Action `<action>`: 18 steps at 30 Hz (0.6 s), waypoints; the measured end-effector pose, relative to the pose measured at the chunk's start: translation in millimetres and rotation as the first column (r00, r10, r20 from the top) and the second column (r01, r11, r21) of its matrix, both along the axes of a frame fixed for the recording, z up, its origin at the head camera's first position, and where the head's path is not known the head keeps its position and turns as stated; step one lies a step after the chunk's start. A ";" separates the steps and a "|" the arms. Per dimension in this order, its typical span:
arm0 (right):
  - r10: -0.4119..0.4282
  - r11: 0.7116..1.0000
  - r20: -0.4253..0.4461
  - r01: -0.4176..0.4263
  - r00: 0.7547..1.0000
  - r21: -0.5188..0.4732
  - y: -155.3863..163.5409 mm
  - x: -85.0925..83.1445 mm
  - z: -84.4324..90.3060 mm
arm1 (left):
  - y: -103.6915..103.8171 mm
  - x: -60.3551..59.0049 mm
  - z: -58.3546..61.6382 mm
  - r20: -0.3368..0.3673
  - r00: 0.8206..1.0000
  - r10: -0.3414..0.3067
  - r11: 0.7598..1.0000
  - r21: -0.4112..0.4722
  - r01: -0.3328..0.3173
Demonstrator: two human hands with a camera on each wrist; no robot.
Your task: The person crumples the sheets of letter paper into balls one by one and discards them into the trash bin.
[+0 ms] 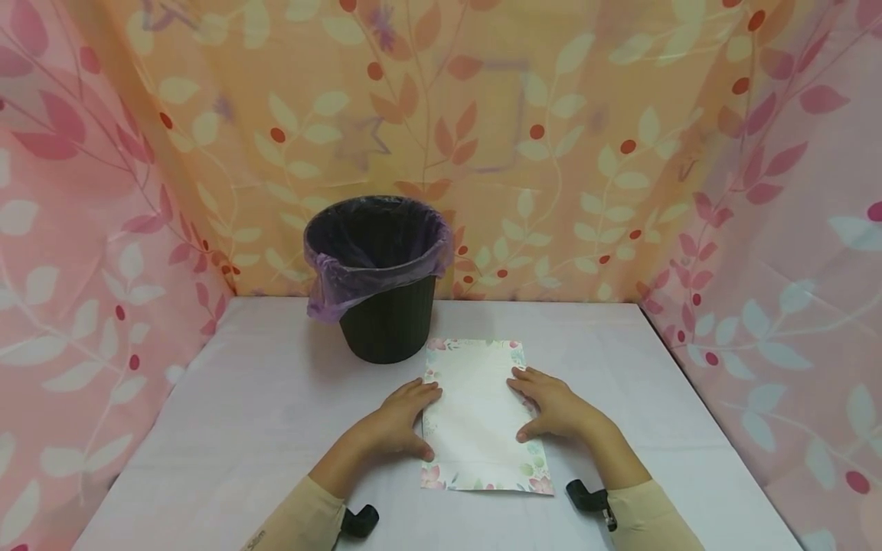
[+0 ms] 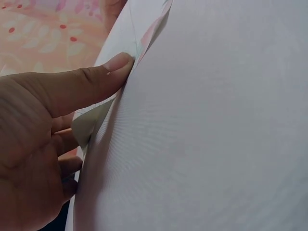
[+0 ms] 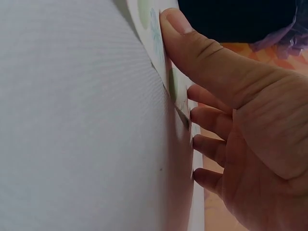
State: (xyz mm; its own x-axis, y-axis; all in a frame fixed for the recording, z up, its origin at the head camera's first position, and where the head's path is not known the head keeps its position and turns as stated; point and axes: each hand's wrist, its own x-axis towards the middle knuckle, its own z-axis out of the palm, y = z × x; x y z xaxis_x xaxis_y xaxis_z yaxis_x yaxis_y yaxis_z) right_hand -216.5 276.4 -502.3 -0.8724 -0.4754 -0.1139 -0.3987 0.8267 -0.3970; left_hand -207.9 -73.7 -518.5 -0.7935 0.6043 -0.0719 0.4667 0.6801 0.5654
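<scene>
We see a floral-bordered sheet of paper (image 1: 482, 417) lying flat on the white table (image 1: 241, 428), just in front of the black bin (image 1: 386, 306) with the purple liner (image 1: 344, 287). Left hand (image 1: 400, 421) rests on the sheet's left edge, fingers spread and relaxed, thumb (image 2: 91, 84) pressing the paper's edge. Right hand (image 1: 554, 409) mirrors it on the right edge, fingers loosely extended, thumb (image 3: 202, 45) on the border. Neither hand grips the sheet. Leaf-print curtains (image 1: 620, 153) surround the table.

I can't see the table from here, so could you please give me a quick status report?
Left hand and right hand flat on the paper's side edges. Paper flat on table. Lined bin just behind, not touching the paper.
</scene>
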 end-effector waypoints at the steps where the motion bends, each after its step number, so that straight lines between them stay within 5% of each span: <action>1: -0.004 1.000 0.005 0.004 1.000 -0.003 0.0 0.5 0.4 | 0.6 0.4 -0.1 -0.006 1.000 0.006 1.000 0.001 -0.006; 18: -0.041 0.996 -0.068 0.035 0.997 -0.085 -8.3 -0.9 13.2 | 8.6 -2.7 -4.2 -0.045 0.987 0.156 0.975 0.165 -0.147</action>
